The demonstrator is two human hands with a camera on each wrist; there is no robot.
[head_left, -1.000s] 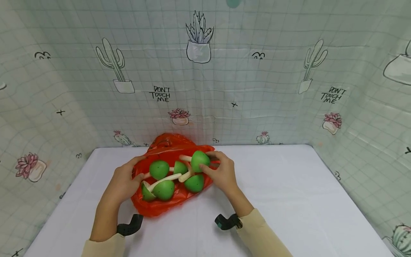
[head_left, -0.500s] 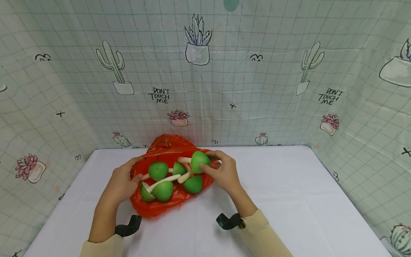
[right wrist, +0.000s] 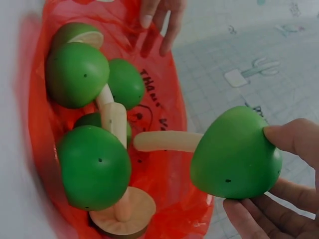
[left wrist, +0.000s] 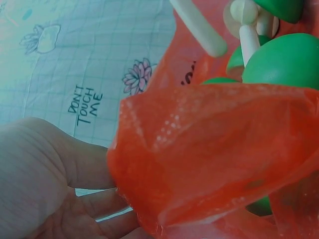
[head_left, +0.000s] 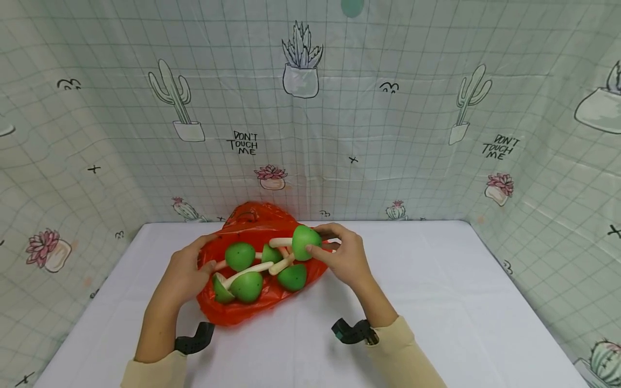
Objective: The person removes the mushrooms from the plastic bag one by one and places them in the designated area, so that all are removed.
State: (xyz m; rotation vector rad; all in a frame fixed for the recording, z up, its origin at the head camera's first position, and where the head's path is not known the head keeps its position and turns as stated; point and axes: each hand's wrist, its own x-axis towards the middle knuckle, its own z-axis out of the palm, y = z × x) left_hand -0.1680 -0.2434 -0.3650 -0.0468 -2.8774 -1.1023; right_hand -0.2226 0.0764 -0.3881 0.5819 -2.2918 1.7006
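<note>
In the head view, my right hand (head_left: 343,253) grips a toy mushroom (head_left: 305,242) by its green cap. The pale stem points left over the red plastic bag (head_left: 278,302). Thumb and fingers sit around the cap in the right wrist view, and this mushroom (right wrist: 234,154) hangs apart from the others. My left hand (head_left: 183,274) holds the bag's left edge; in the left wrist view, the red film (left wrist: 199,154) partly hides its fingertips. Several more green-capped mushrooms (head_left: 247,286) lie heaped in the bag's wide mouth, some stems crossing.
A white-covered table (head_left: 436,302) carries the bag near its back edge. Cloth with cactus drawings (head_left: 412,124) hangs behind and along both sides. Black wrist cameras (head_left: 196,338) stick out from both forearms.
My right hand has shifted slightly to the right, carrying the gripped mushroom with it. The left hand and the heaped mushrooms stay almost where they were.
</note>
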